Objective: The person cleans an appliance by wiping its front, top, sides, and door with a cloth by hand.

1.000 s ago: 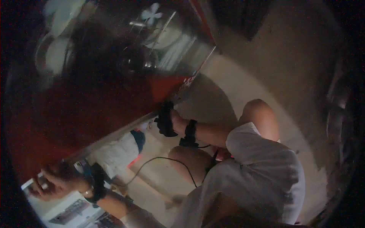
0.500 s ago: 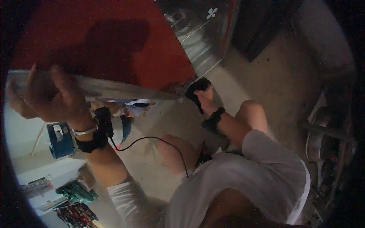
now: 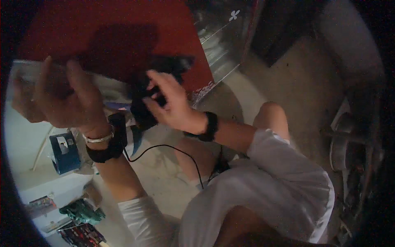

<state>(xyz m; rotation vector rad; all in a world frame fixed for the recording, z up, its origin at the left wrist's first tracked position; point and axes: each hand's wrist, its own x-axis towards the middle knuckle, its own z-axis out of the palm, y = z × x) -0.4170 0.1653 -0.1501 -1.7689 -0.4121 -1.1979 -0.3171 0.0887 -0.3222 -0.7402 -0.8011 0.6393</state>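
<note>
My left hand [image 3: 66, 99] is raised at the lower edge of a large red panel [image 3: 119, 37], fingers apart and bent against or just before its pale rim [image 3: 111, 87]; nothing shows in it. A silver bracelet and a black strap with a cable circle that wrist. Near the middle, my right hand [image 3: 175, 103] has its fingers curled round a dark cloth-like thing [image 3: 144, 109], blurred by motion, in front of the panel's lower edge. A black band [image 3: 210, 125] is on the right wrist.
A dark blue box [image 3: 65, 153] stands at the left by the wall. Below it lie a green bag [image 3: 82, 210] and printed packages [image 3: 80, 234]. My bare knee [image 3: 273, 117] is right of centre. Round metal parts [image 3: 343, 144] stand at the far right.
The red panel has swung within view, its lower rim now nearer level. My right hand has moved left with the dark thing, away from the panel's corner. My left hand has risen to the rim.
</note>
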